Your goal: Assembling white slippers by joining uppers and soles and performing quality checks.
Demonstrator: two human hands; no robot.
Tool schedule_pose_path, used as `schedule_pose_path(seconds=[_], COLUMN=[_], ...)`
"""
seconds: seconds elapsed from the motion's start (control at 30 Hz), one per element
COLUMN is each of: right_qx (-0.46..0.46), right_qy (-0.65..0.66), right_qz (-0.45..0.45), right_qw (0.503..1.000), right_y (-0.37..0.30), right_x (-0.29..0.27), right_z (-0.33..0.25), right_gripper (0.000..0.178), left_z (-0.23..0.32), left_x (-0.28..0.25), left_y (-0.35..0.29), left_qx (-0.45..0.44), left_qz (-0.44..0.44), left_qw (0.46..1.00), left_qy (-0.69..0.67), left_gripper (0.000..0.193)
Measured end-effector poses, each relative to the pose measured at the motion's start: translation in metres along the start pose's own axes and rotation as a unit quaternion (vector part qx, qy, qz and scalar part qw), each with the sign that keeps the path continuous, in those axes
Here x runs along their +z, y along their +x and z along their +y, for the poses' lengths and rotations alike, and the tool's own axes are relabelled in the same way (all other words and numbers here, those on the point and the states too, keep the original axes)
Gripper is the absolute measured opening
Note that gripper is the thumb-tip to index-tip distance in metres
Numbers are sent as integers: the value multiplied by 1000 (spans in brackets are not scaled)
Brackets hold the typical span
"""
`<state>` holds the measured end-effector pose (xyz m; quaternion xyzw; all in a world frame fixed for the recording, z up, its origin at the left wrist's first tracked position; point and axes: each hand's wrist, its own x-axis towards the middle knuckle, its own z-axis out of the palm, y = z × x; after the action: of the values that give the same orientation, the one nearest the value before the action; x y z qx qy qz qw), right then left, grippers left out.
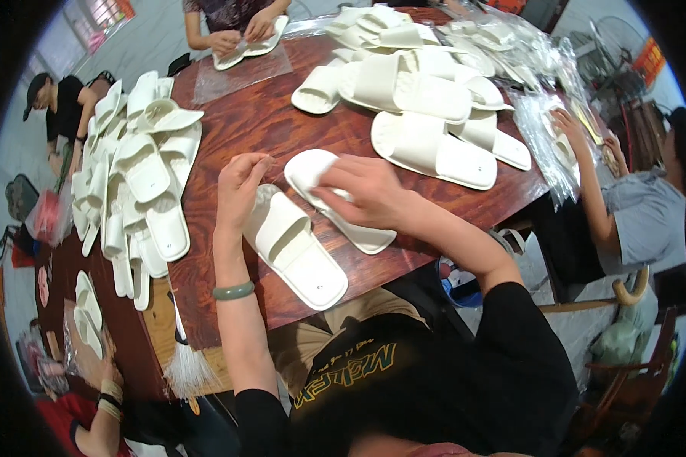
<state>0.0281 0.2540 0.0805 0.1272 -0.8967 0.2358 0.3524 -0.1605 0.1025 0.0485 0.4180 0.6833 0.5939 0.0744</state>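
Observation:
Two white open-toe slippers lie side by side at the table's near edge. The nearer slipper [309, 266] has its heel toward me; my left hand [242, 186] is beside its toe end. Thumb and fingertips of that hand are pinched together, and whatever may be between them is too small to make out. Over the other slipper [306, 164] hovers or rests my right hand [370, 190], covering its middle. Motion blurs those fingers, so their grip does not show. A green bangle [233, 291] circles my left wrist.
White slippers are heaped at the left [141, 175] and far right [411, 84] of the reddish wooden table [229, 145]. Clear plastic bags [545, 145] lie at the right edge. Across the table, a person's hands [244, 38] hold slippers; other people sit at both sides.

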Motion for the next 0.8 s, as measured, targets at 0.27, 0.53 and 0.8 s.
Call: schedule_pose_path(seconds=[0.27,0.53,0.8], right_qx=[9,157,238], right_qy=[83,230,284], right_qz=[-7,-23,-82], right_qw=[996,960,925], right_y=[60,62,53], right_x=[68,86,85], right_z=[36,36,62], right_gripper=[29,26,16], left_z=[-11,7,-11], left_x=[-12,-9,-14], left_y=[3,-6,-7], left_qx=[-43,-21,-75], left_qz=[-46,13,67], left_qw=[990,1000,990], left_qy=[-124,8,-102], left_gripper=[19,16,14])
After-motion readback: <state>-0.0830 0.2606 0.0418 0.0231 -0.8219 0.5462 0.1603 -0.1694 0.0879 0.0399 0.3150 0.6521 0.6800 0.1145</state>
